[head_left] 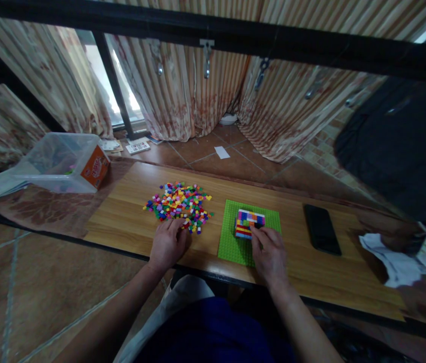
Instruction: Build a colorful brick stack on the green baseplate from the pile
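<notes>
In a clear bin (86,176), coloured bits (69,172) are held. The brick pile (179,199) is touched by the left hand (166,245), the brick block (249,218) on a green baseplate (231,249) by the right hand (270,253); whether anything is pinched cannot be told.

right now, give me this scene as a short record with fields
left hand: at the near edge of the loose bricks
right hand: fingertips at the near right of the brick structure, grip unclear
brick structure: multicoloured, on the green baseplate
phone: black, right of the baseplate on the wooden tabletop
bin: clear plastic, orange label, left of the loose bricks
</notes>
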Action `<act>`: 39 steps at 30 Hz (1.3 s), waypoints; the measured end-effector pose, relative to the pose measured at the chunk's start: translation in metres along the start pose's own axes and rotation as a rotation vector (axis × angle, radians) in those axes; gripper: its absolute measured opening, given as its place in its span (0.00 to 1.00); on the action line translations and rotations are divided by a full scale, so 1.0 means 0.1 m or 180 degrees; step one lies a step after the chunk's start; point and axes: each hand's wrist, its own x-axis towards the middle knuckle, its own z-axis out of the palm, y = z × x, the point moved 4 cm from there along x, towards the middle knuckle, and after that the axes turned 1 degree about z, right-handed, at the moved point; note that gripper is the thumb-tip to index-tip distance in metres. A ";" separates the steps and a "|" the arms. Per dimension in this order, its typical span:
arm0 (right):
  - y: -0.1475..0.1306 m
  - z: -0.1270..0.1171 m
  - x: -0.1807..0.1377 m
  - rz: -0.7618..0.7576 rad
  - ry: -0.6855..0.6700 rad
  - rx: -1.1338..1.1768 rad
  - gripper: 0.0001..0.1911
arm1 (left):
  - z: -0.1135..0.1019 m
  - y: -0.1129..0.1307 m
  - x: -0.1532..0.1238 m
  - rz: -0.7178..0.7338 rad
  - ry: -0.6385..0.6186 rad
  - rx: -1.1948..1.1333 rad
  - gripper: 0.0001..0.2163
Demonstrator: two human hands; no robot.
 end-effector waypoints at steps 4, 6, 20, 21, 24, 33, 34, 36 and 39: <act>0.01 0.01 -0.02 -0.0085 -0.0062 -0.0081 0.18 | 0.00 0.00 0.00 0.0025 0.0006 -0.0035 0.09; 0.02 0.01 -0.01 -0.0109 -0.0104 -0.0072 0.19 | 0.00 0.00 0.00 0.0013 0.0011 -0.0058 0.09; -0.73 0.20 -0.08 -0.0234 -0.0167 0.0545 0.14 | 0.01 0.02 -0.03 0.0019 -0.0011 -0.0090 0.10; -0.81 0.26 -0.07 -0.0294 -0.0269 0.0599 0.14 | 0.01 0.02 -0.03 0.0024 -0.0018 -0.0091 0.10; -0.98 0.47 -0.01 -0.0399 -0.0537 0.0650 0.14 | 0.01 0.02 -0.03 0.0018 -0.0020 -0.0095 0.10; -1.09 0.87 0.21 -0.0419 -0.0929 0.0379 0.13 | 0.02 0.02 -0.05 0.0098 0.0046 -0.0118 0.07; -1.06 0.87 0.22 -0.0422 -0.0925 0.0341 0.13 | 0.02 0.02 -0.05 0.0109 0.0058 -0.0120 0.07; -1.01 0.86 0.22 -0.0410 -0.0907 0.0285 0.13 | 0.01 0.02 -0.05 0.0122 0.0077 -0.0116 0.07; -0.93 0.81 0.22 -0.0337 -0.0864 0.0214 0.13 | 0.00 0.03 -0.05 0.0140 0.0105 -0.0126 0.07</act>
